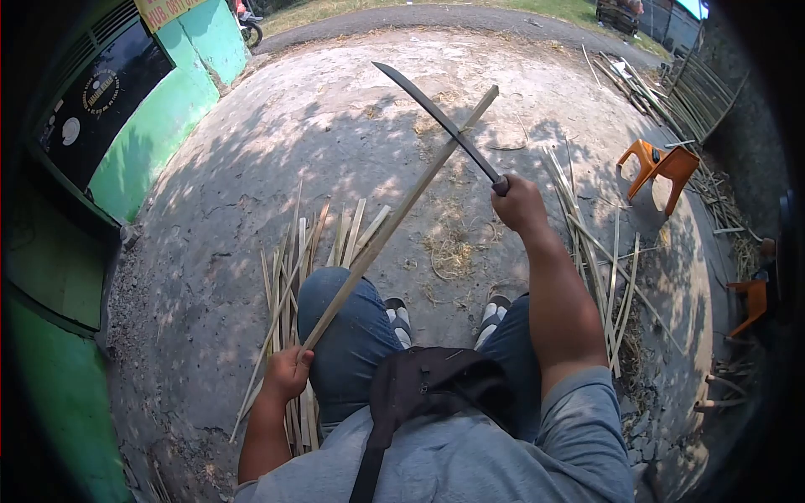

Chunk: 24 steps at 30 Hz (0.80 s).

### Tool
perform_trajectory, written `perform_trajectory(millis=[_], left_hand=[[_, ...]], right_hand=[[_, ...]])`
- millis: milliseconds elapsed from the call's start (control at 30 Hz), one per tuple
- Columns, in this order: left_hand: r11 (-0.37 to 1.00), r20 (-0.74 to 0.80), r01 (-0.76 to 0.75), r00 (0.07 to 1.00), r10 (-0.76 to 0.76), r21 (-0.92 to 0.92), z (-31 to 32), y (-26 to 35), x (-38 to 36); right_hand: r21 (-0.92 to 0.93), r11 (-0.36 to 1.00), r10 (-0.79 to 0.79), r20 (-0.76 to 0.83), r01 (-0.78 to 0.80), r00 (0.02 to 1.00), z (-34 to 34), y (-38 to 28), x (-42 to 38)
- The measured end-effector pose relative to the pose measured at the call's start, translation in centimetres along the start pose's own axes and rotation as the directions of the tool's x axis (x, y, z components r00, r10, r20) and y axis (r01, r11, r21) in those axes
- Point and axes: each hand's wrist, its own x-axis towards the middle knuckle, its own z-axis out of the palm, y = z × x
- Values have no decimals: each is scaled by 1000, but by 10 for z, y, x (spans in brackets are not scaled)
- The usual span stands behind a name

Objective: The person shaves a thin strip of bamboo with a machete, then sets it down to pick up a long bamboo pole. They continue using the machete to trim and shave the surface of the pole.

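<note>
My left hand (288, 374) is closed round the lower end of a long bamboo strip (402, 208), which slants up and to the right across my left knee. In my right hand (518, 204) is the dark handle of a long curved machete (432, 109). The blade points up and to the left and crosses the strip near its upper end, where the two appear to touch. Thin shavings (451, 251) lie on the ground between and beyond my feet.
Cut strips (289, 277) lie at my left and more strips (616, 293) at my right. An orange chair (658, 172) stands at the right, near bamboo poles (633, 88). A green wall (159, 126) runs along the left. A black bag (428, 386) rests at my lap.
</note>
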Motion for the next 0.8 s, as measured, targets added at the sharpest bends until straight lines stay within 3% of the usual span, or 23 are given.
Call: perform_trajectory(millis=[67, 200, 300, 367, 433, 500, 567, 600, 667, 700, 767, 800], left_hand=[[999, 42, 29, 999, -27, -37, -4, 6, 5], [997, 73, 62, 996, -59, -43, -2, 8, 5], [998, 40, 44, 998, -43, -36, 0, 12, 4], [999, 29, 36, 999, -35, -12, -3, 16, 3], [1000, 25, 26, 999, -26, 8, -4, 17, 3], [1000, 31, 16, 999, -17, 26, -4, 10, 1], [999, -16, -31, 999, 31, 28, 4, -5, 0], [998, -40, -54, 998, 55, 26, 7, -10, -1], [999, -19, -26, 999, 26, 31, 4, -5, -2], [999, -11, -14, 1000, 15, 32, 2, -1, 0], [1000, 10, -5, 1000, 5, 28, -3, 5, 6], [1000, 28, 1, 1000, -1, 28, -4, 7, 6]], right_hand=[[63, 997, 37, -59, -33, 998, 11, 19, 0], [104, 993, 57, 16, -58, 998, 1, -10, -15], [-14, 977, -212, 64, 213, 975, 0, -35, -34], [-115, 897, -404, 179, 427, 897, 1, -55, -43], [-197, 800, -506, 285, 566, 814, 10, -69, -51], [-181, 788, -525, 301, 588, 796, 6, -72, -48], [-134, 812, -562, 87, 568, 823, 8, -46, -31], [-150, 863, -489, -2, 483, 873, 7, -32, -19], [-17, 996, -91, -72, 90, 993, 0, -7, -3], [62, 997, 49, -73, -44, 996, 1, 9, 5], [170, 983, 68, -4, -67, 998, 11, 31, -2], [136, 990, 44, -27, -40, 999, 11, 29, -5]])
